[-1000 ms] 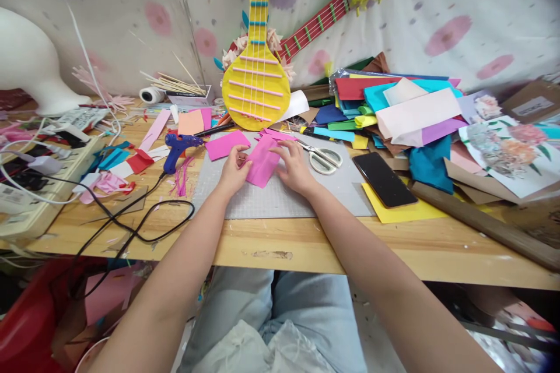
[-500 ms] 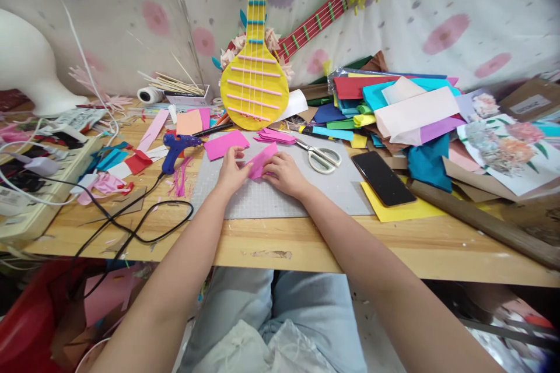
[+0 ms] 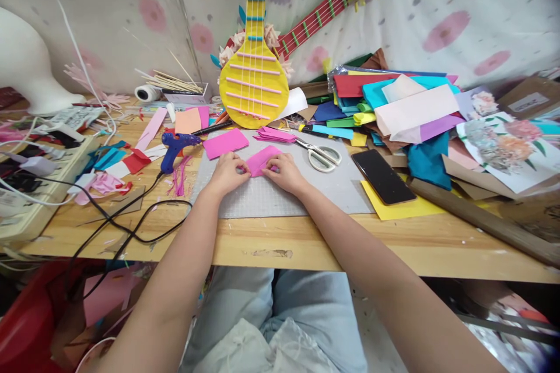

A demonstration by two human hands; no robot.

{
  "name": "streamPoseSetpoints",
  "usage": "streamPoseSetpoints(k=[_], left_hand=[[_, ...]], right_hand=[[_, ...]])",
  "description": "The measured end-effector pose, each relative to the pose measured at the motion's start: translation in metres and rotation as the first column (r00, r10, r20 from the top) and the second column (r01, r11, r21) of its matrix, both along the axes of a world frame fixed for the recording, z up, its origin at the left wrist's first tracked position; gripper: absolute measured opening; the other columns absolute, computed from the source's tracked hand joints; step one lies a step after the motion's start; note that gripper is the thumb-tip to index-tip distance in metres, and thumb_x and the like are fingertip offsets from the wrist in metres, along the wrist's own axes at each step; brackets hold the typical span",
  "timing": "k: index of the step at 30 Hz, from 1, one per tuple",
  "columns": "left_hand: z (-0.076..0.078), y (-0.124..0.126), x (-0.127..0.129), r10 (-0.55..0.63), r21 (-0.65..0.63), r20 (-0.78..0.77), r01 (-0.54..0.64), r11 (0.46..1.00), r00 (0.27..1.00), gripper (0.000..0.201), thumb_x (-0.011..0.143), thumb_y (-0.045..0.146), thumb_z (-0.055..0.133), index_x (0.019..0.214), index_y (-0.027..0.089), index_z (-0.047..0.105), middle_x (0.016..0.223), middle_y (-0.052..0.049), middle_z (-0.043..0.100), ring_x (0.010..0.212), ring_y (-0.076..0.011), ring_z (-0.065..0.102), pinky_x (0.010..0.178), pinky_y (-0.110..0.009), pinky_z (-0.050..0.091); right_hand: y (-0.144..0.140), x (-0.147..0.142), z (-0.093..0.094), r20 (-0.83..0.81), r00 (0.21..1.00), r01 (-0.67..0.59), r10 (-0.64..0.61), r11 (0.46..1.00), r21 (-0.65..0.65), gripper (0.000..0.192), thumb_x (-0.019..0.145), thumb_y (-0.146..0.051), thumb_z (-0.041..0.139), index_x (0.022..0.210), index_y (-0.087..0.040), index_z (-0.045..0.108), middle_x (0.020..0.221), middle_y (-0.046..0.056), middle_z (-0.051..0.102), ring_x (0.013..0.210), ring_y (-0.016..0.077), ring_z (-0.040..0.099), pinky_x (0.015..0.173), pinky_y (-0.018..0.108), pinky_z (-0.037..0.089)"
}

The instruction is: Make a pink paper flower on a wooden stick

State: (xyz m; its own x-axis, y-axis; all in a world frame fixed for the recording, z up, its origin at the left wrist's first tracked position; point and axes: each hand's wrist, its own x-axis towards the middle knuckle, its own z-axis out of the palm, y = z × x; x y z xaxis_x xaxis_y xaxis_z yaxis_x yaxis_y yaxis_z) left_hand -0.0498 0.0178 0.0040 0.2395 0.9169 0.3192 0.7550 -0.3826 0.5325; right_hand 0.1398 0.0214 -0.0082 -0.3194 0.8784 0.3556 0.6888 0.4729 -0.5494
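Head view: we see the left hand (image 3: 228, 175) and the right hand (image 3: 285, 173) at opposite ends of a magenta sheet (image 3: 261, 159), the fingers of each clamped on the nearer end. The sheet lies between the hands, over the gray cutting mat (image 3: 262, 201), which rests on the wooden desk (image 3: 245, 236). Just beyond the left hand we note a flat magenta rectangle (image 3: 226, 144); behind the held sheet lies a stack of magenta pieces (image 3: 275, 135), with scissors (image 3: 314, 150) to its right, blades pointing toward the stack. Farther left we find a blue glue gun (image 3: 173, 150); farther right, a black phone (image 3: 384, 176) lies partly on a yellow sheet (image 3: 387, 211). A yellow model lute (image 3: 242, 87) stands at the back of the desk.
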Motion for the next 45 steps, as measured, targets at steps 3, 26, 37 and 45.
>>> streamPoseSetpoints(k=[3,26,37,45], left_hand=[[-0.002,0.002,-0.001,0.004,0.018,0.015,-0.004,1.000,1.000,0.003,0.060,0.022,0.064,0.062,0.022,0.066,0.077,-0.004,0.053,0.085,-0.0214,0.049,0.083,-0.038,0.038],[0.009,0.004,0.005,0.317,0.204,0.304,-0.386,0.900,0.899,0.021,0.076,0.037,0.054,0.069,0.019,0.063,0.077,-0.006,0.053,0.084,-0.0203,0.048,0.084,-0.036,0.037],[0.009,0.005,0.000,0.377,0.183,0.489,-0.516,0.837,0.786,0.026,0.086,0.031,0.040,0.079,0.020,0.062,0.081,-0.005,0.055,0.089,-0.0185,0.047,0.087,-0.033,0.034],[0.011,0.002,0.001,0.355,0.211,0.468,-0.493,0.844,0.809,0.022,0.085,0.026,0.041,0.079,0.020,0.062,0.082,-0.005,0.053,0.090,-0.0187,0.048,0.088,-0.033,0.033]], right_hand=[[0.000,-0.004,-0.003,-0.005,0.998,0.057,-0.057,0.998,0.005,0.012,0.074,-0.028,0.059,0.067,-0.019,0.062,0.086,0.006,0.057,0.092,0.0211,0.045,0.089,0.039,0.035],[0.003,0.003,0.019,-0.516,0.854,0.000,-0.074,0.990,-0.143,0.024,0.074,-0.043,0.054,0.069,-0.019,0.055,0.081,0.003,0.056,0.083,0.0159,0.050,0.077,0.032,0.041],[0.012,0.037,0.044,-0.770,0.564,0.516,-0.299,0.855,0.046,0.032,0.086,-0.049,0.032,0.085,-0.021,0.049,0.086,0.005,0.052,0.086,0.0158,0.051,0.075,0.031,0.040],[-0.012,0.003,0.028,0.082,0.947,-0.320,0.311,0.935,0.151,0.016,0.086,-0.027,0.044,0.082,-0.020,0.058,0.089,0.006,0.062,0.090,0.0175,0.053,0.083,0.033,0.039]])
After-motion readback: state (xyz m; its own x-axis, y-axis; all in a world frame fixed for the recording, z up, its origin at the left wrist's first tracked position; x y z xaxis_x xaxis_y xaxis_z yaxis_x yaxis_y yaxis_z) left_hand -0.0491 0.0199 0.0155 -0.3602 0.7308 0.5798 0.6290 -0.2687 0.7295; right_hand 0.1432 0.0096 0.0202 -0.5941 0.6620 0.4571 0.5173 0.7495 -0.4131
